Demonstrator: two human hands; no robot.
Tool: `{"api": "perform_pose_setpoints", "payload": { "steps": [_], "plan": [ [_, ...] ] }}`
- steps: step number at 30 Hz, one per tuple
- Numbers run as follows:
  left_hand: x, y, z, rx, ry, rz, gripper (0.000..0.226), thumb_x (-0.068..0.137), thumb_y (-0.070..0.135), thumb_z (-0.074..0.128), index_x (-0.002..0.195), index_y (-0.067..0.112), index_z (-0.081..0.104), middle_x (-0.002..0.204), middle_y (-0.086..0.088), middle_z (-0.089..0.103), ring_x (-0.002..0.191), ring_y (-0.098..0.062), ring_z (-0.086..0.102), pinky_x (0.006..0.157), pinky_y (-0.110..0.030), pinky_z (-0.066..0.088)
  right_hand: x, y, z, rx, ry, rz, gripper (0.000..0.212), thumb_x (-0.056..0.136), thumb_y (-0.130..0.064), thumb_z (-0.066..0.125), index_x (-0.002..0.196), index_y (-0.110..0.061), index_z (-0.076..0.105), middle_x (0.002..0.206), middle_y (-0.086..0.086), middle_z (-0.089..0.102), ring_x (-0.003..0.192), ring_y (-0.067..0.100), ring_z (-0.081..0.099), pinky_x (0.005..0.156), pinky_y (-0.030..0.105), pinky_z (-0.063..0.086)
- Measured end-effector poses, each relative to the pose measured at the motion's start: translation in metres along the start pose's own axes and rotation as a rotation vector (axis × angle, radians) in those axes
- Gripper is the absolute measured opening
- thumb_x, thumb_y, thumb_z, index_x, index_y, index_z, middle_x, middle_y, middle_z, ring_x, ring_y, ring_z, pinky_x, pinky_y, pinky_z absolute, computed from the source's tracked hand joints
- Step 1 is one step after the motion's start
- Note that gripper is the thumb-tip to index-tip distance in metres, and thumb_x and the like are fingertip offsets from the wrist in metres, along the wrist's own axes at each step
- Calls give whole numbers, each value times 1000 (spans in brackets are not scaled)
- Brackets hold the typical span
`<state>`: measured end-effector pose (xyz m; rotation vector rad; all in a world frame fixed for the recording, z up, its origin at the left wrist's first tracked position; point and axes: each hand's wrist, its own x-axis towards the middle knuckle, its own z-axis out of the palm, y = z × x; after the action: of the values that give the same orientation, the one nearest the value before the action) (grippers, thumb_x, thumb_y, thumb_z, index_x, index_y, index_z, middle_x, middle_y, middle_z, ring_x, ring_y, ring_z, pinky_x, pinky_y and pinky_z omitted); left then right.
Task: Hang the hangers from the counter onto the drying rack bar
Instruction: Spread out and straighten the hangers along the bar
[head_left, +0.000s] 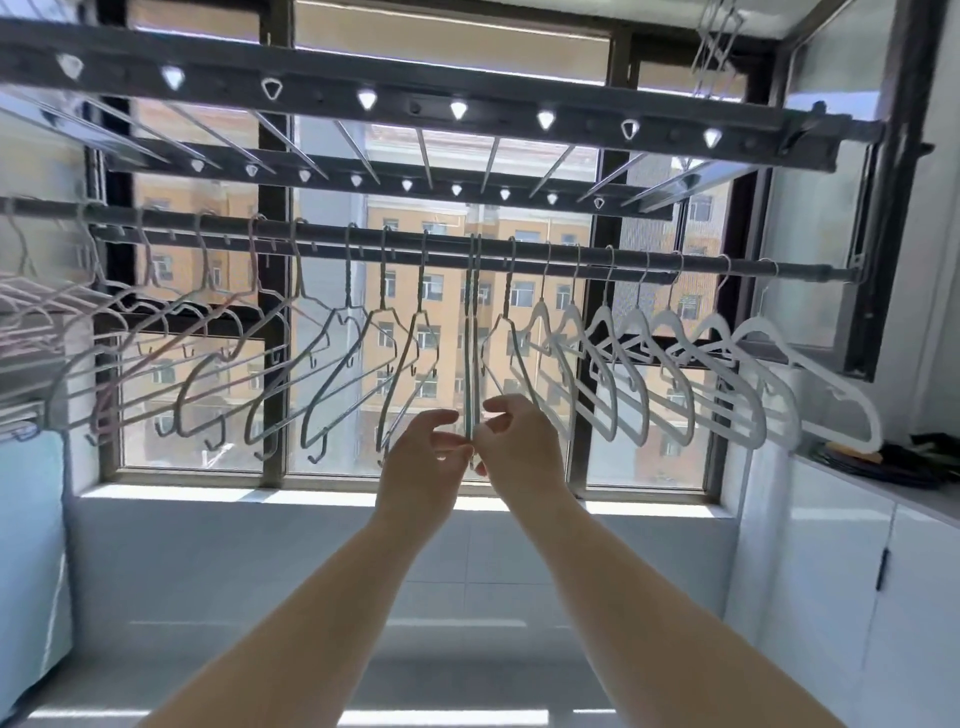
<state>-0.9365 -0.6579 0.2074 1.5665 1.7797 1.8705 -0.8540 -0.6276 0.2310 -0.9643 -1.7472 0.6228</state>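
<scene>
1. The held hangers (471, 338), two thin wire ones, are hooked side by side over the drying rack bar (623, 258) near its middle. They are seen edge-on, hooks up and bottom rails down, so their long axis runs toward the window (332, 270).
2. Their lower end is pinched from the left by the left hand (421, 462), thumb and fingertips closed on the wire and the other fingers loosely curved. It is pinched from the right by the right hand (519, 441) in the same manner.
3. Only narrow gaps are left on the bar at either side of the pair; the bar is filled almost from end to end.
4. Toward the bar's left end, other wire hangers (332, 374) are hung at a slant. Toward its right end, white plastic hangers (675, 374) are ranged closely, the nearest wire one just beside the right hand.
5. Above the bar, the rack's upper frame (415, 98) with triangular holes is seen. At the right edge, a white counter (914, 499) bearing dark items is partly visible.
</scene>
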Motion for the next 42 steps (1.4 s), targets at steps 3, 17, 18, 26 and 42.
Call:
{"api": "perform_pose_setpoints", "payload": {
  "steps": [3, 17, 18, 26, 42],
  "plan": [
    [0, 2, 3, 5, 21, -4, 28, 84, 8, 60, 111, 13, 56, 79, 8, 61, 80, -13, 59, 75, -22, 40, 1, 5, -6, -28, 17, -21, 27, 86, -4, 48, 112, -8, 55, 86, 2, 59, 86, 31, 64, 76, 32, 48],
    [9, 7, -12, 101, -23, -6, 13, 86, 14, 56, 85, 11, 69, 70, 6, 65, 66, -12, 62, 71, -27, 47, 7, 9, -8, -87, -7, 15, 33, 86, -13, 46, 119, -12, 51, 90, 2, 62, 87, 28, 65, 80, 34, 50],
    [10, 6, -12, 83, -33, -17, 13, 87, 14, 56, 80, 14, 67, 67, 10, 64, 60, -8, 61, 65, -27, 47, 7, 9, -7, -72, -32, 25, 33, 87, -14, 45, 119, -11, 51, 88, -1, 61, 74, 25, 67, 71, 32, 51],
    [9, 9, -19, 18, -14, -52, 9, 86, 12, 57, 80, 17, 62, 69, 7, 65, 65, -8, 64, 69, -37, 54, 9, 9, -2, -9, -106, 58, 23, 93, -17, 42, 107, -5, 55, 78, 3, 66, 45, 13, 58, 43, 23, 44],
    [94, 77, -77, 702, -47, 476, 23, 93, 29, 45, 103, 20, 63, 85, 13, 64, 83, -12, 58, 86, -30, 42, 108, -52, -65, -525, 119, -406, 23, 92, -9, 44, 107, -6, 61, 105, 10, 66, 94, 22, 60, 83, 30, 46]
  ]
}}
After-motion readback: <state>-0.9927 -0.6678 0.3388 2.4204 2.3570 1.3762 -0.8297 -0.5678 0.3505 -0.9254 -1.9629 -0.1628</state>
